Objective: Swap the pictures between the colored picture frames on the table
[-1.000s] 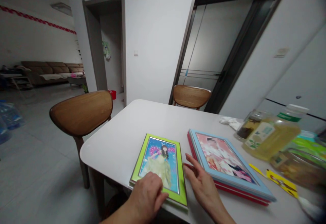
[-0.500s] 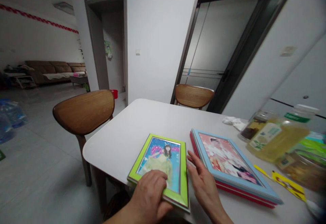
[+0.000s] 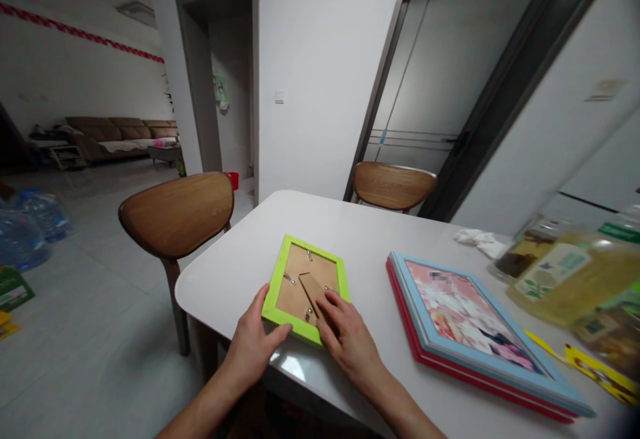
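Note:
A green picture frame is near the table's front edge with its brown back facing up. Metal clips and a folded-down stand flap show on that back. My left hand grips the frame's lower left corner, thumb on the green border. Over the lower right part of the back lies my right hand, its fingers bent at the flap and the right border. To the right, a blue picture frame with a pink picture lies on top of a red frame; neither hand touches them.
The white table has bottles and jars of food at its right, with crumpled tissue and yellow items nearby. One wooden chair stands at the left, another behind the table.
The green frame has been turned over, from picture side up to back side up. My left hand has moved to its left corner, and my right hand has come onto its back.

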Motion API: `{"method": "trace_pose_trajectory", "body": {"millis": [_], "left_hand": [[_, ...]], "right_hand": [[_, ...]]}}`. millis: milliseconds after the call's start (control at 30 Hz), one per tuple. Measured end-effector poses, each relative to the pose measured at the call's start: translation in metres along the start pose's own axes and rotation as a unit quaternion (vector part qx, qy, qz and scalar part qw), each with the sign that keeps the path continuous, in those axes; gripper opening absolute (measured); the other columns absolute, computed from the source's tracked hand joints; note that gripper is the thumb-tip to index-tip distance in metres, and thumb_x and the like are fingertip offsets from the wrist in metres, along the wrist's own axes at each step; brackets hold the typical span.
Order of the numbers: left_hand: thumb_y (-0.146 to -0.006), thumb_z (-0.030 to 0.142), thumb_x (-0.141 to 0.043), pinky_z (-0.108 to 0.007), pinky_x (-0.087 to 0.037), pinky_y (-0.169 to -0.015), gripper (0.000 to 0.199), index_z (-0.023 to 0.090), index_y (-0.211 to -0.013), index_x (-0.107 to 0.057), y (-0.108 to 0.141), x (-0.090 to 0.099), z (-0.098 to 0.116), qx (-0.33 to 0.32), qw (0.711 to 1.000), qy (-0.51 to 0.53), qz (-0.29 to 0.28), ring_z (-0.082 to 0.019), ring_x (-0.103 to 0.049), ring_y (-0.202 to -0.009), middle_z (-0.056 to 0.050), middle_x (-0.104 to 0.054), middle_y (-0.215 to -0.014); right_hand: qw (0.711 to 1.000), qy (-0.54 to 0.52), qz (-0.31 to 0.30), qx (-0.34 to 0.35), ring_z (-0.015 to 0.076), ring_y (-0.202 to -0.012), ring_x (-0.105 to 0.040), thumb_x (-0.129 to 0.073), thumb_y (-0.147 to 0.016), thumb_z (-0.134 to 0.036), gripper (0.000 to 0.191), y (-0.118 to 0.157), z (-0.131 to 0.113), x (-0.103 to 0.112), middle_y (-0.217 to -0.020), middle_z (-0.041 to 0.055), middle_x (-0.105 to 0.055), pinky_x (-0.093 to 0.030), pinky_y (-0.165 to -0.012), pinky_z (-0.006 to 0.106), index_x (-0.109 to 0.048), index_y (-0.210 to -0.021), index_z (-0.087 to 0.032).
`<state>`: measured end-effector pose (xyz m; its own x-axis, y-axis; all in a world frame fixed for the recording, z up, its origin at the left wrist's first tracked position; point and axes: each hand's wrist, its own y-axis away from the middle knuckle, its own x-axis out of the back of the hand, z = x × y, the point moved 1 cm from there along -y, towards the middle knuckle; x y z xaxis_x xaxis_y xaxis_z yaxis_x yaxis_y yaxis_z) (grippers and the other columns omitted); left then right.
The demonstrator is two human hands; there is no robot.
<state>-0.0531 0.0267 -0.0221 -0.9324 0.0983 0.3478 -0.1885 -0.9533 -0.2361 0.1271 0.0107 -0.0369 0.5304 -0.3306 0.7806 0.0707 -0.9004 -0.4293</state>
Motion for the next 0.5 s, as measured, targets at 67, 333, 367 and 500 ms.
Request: {"method": "trace_pose_trajectory", "body": {"millis": [67,333,367,500], "left_hand": [[-0.065,0.018,-0.058,-0.042,-0.028,-0.098,0.057,0.013,-0.119,-0.039,0.003,-0.002,-0.011,-0.028,0.995,-0.091,-0.020,-0.024,-0.037,-0.116,-0.013,-0.043,-0.125],[-0.063,0.013,-0.059,-0.044,-0.026,-0.099,0.042,0.015,-0.104,-0.052,0.004,-0.012,-0.004,-0.106,0.958,-0.235,-0.127,-0.024,-0.033,-0.119,-0.014,-0.041,-0.126],[-0.063,0.013,-0.059,-0.042,-0.028,-0.099,0.037,0.014,-0.099,-0.054,0.002,-0.010,-0.002,-0.104,0.958,-0.233,-0.131,-0.024,-0.032,-0.120,-0.014,-0.040,-0.127],[-0.062,0.013,-0.061,-0.039,-0.028,-0.099,0.021,0.014,-0.083,-0.056,-0.002,-0.008,0.000,-0.104,0.956,-0.231,-0.149,-0.025,-0.031,-0.120,-0.014,-0.044,-0.124]], "right_hand": [[0.999,0.034,-0.015,0.026,0.0215,-0.104,-0.046,-0.044,-0.076,-0.024,0.030,0.002,0.005,-0.001,-0.111,0.0117,-0.052,-0.037,-0.088,0.038,-0.057,-0.102,-0.018],[0.993,0.081,-0.058,0.058,0.0214,-0.100,-0.047,-0.046,-0.074,-0.022,0.026,-0.001,0.009,0.007,-0.109,0.0101,-0.052,-0.039,-0.083,0.037,-0.061,-0.096,-0.022],[0.992,0.081,-0.066,0.065,0.0215,-0.099,-0.048,-0.047,-0.074,-0.023,0.025,-0.003,0.009,0.009,-0.107,0.0097,-0.053,-0.039,-0.081,0.037,-0.062,-0.094,-0.023],[0.985,0.054,-0.108,0.124,0.0199,-0.093,-0.049,-0.051,-0.072,-0.023,0.020,-0.017,0.006,0.009,-0.100,0.0069,-0.055,-0.038,-0.078,0.035,-0.065,-0.084,-0.028]]}}
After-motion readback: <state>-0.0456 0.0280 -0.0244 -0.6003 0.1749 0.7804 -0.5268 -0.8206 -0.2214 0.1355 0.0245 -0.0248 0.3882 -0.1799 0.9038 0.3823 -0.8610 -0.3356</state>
